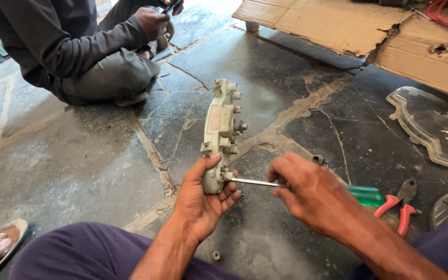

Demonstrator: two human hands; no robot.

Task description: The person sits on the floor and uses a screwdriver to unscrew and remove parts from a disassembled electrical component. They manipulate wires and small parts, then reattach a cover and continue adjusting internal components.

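bare stone floor (79,155) lies open left of the hands; red-handled pliers (397,205) and clear cover (431,129) crowd the right.

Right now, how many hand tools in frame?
2. A green-handled screwdriver in the right hand, tip at the pale plastic housing held by the left hand. Red-handled pliers lie on the floor just right of it. Others may be out of frame.

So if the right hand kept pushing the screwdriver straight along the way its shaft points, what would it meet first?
The right hand drives the screwdriver leftward; its tip already sits at the lower end of the pale plastic housing, beside the left hand's fingers. The housing likely comes first, though depth is unclear.
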